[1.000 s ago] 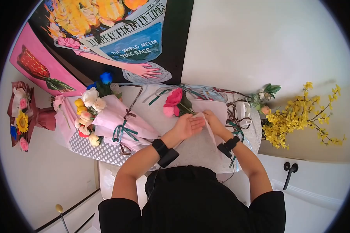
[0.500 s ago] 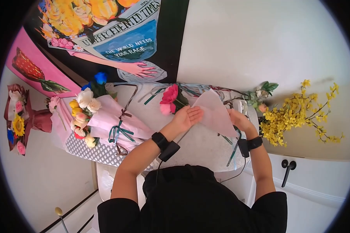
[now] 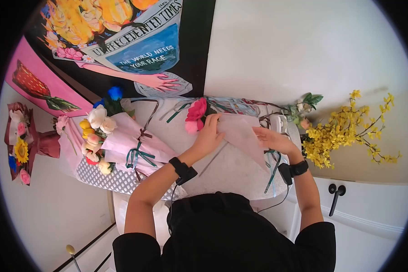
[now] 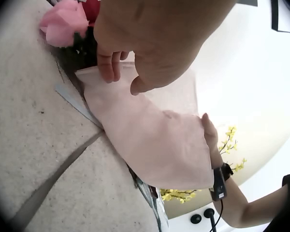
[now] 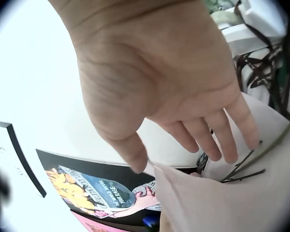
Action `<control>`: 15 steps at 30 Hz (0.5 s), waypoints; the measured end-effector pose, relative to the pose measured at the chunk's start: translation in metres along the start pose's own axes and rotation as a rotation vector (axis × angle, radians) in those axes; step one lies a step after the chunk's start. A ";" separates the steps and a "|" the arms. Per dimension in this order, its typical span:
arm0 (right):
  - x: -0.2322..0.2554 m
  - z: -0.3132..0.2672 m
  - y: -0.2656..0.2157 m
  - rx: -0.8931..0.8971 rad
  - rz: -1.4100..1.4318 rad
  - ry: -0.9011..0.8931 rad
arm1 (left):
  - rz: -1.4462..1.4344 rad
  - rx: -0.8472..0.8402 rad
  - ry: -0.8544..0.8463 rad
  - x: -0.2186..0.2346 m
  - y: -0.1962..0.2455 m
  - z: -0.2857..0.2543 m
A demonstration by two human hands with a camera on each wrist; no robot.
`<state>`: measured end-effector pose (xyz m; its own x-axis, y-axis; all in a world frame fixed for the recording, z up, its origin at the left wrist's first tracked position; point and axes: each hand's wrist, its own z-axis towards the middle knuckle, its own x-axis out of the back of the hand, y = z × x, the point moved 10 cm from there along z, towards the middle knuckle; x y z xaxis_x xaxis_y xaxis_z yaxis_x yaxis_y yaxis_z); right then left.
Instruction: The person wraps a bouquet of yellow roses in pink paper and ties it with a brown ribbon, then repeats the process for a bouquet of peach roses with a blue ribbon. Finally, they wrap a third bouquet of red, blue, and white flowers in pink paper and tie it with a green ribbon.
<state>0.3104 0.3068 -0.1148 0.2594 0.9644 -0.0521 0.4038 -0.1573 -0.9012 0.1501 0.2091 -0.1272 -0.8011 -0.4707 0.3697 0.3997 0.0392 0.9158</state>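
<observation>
Between my hands lies a sheet of pale pink wrapping paper [image 3: 242,136], its near corner hanging toward me over the table. My left hand [image 3: 208,136] has turned palm down and holds the paper's left edge, fingers curled over it, beside a dark pink flower [image 3: 197,110] and a lighter pink one [image 4: 64,23]. At the paper's right side is my right hand [image 3: 276,141], fingers extended and apart. In the right wrist view, its thumb touches the paper's edge, and its fingers reach beside green stems [image 5: 270,147] partly covered by the paper.
To the left lie wrapped bouquets, one in pink paper [image 3: 138,140] tied with green ribbon. Loose ribbons [image 3: 235,106] run along the table's back edge. A white device [image 3: 280,123] and yellow blossom branches [image 3: 331,140] stand at the right. Paintings [image 3: 140,50] lean behind.
My right hand has moved right, and the paper has spread out and then lowered. My left hand has turned from palm up to palm down, its fingers now over the paper's edge.
</observation>
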 end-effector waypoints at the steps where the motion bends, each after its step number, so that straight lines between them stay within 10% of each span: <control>1: -0.010 -0.007 -0.011 0.003 -0.219 -0.045 | -0.002 0.001 -0.004 -0.001 -0.001 0.002; 5: -0.039 -0.018 -0.011 0.002 -0.795 -0.171 | 0.022 -0.036 -0.160 -0.014 -0.006 0.014; 15: -0.070 0.008 0.025 0.294 -1.001 -0.098 | 0.246 -0.437 -0.363 -0.015 0.026 0.009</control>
<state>0.2954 0.2374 -0.1367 -0.1532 0.6409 0.7522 0.1619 0.7672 -0.6207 0.1681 0.2249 -0.1077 -0.7317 -0.1614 0.6623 0.6764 -0.2922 0.6761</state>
